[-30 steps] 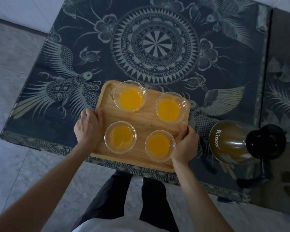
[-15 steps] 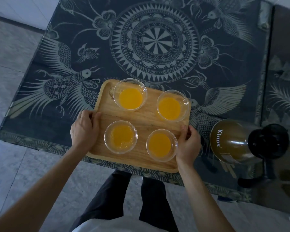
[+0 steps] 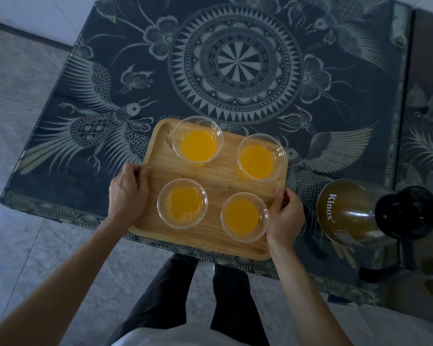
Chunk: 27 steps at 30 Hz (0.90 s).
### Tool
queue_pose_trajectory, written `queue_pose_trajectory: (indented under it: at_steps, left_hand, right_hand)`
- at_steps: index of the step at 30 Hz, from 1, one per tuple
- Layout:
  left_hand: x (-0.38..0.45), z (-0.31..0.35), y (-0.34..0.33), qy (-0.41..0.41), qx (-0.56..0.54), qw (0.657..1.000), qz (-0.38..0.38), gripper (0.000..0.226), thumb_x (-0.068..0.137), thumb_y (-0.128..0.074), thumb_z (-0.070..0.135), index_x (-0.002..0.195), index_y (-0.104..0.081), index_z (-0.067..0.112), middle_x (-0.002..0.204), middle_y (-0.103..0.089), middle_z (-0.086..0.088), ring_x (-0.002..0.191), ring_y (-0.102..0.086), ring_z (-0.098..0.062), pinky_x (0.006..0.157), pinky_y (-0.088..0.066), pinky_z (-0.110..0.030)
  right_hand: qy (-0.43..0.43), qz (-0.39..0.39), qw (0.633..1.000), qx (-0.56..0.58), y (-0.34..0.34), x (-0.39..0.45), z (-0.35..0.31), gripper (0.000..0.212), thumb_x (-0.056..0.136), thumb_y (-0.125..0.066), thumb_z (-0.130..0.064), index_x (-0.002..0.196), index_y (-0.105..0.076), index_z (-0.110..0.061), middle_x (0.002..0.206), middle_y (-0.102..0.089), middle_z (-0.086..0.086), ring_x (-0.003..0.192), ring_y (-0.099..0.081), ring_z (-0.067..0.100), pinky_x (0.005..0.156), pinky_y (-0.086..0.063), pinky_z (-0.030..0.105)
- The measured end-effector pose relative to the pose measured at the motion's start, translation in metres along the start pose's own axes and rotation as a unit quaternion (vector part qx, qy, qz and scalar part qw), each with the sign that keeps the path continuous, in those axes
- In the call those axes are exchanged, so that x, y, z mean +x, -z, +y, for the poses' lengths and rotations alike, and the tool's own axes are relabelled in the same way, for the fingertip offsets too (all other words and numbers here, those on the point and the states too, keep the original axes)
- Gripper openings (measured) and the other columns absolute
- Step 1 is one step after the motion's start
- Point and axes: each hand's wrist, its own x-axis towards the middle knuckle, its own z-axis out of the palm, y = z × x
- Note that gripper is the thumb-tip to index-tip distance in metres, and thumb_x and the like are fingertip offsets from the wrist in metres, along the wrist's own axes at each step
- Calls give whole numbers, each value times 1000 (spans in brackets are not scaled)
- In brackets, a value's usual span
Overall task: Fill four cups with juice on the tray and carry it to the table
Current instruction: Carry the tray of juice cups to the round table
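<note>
A wooden tray (image 3: 218, 177) is sitting at the near edge of the patterned worktop (image 3: 105, 66), carrying four glass cups of orange juice (image 3: 197, 141). The left hand (image 3: 128, 193) is gripping its left rim, fingers (image 3: 141, 172) curled over the edge; the right hand (image 3: 285, 217) is clasping its right rim. A Kinox jug (image 3: 348, 211) is standing just beside the tray.

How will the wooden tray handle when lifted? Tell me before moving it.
The wooden tray looks rigid, so it probably won't flex. Four open cups of juice likely make it slosh-prone if tilted. The left hand and right hand grip opposite edges, which should help keep it level.
</note>
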Motion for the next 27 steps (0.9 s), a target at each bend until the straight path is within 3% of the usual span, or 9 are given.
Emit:
queue_pose_trajectory:
  at_steps: [6,9,11,14,17,21,27]
  left_hand:
    - [-4,1,0,-16,-22,1000,7,24,107,-58,21,100,-58,-1,71,-59,-1,58,-51,-15,61,-38,-34]
    - [-6,1,3,-17,-22,1000,12,22,107,-59,19,101,-59,-2,69,-56,4,57,-51,-5,55,-37,-23]
    - [-8,1,6,-15,-25,1000,11,22,107,-59,19,102,-59,-2,70,-56,4,58,-52,-4,55,-37,-22]
    - [-11,2,11,-10,-36,999,10,21,107,-58,19,104,-59,-2,72,-59,0,58,-54,-11,57,-39,-30]
    - [-15,4,18,-6,-40,999,15,22,107,-58,20,104,-59,-3,76,-62,-5,59,-54,-12,59,-40,-31]
    - [-19,7,31,11,-42,999,28,22,107,-58,22,104,-59,0,76,-61,-1,64,-54,-2,59,-38,-18]
    - [-23,7,50,20,-57,997,44,24,107,-58,22,107,-61,-2,82,-64,-3,68,-58,-21,65,-42,-33]
  right_hand:
    - [21,-3,999,24,2,3,-2,31,107,-54,-30,117,-67,-4,104,-68,8,95,-63,22,80,-45,29]
    - [27,-12,999,34,5,3,-2,31,106,-54,-31,118,-66,-5,104,-67,8,95,-63,21,81,-49,32]
    - [32,-17,999,38,7,3,-4,30,106,-54,-32,118,-66,-6,104,-66,5,94,-62,18,78,-48,24]
    - [48,-19,998,44,12,4,-10,27,106,-56,-33,117,-65,-10,102,-65,1,90,-61,11,73,-42,11]
    - [65,-26,996,60,16,4,-19,23,106,-56,-33,116,-64,-14,100,-65,-6,90,-61,0,72,-45,7]
    - [82,-31,993,73,22,2,-30,19,105,-57,-33,113,-63,-16,95,-65,-15,87,-63,-6,71,-47,10]
    - [82,-40,993,79,26,0,-48,29,104,-59,-36,119,-64,-12,99,-66,-12,88,-60,-11,72,-48,6]
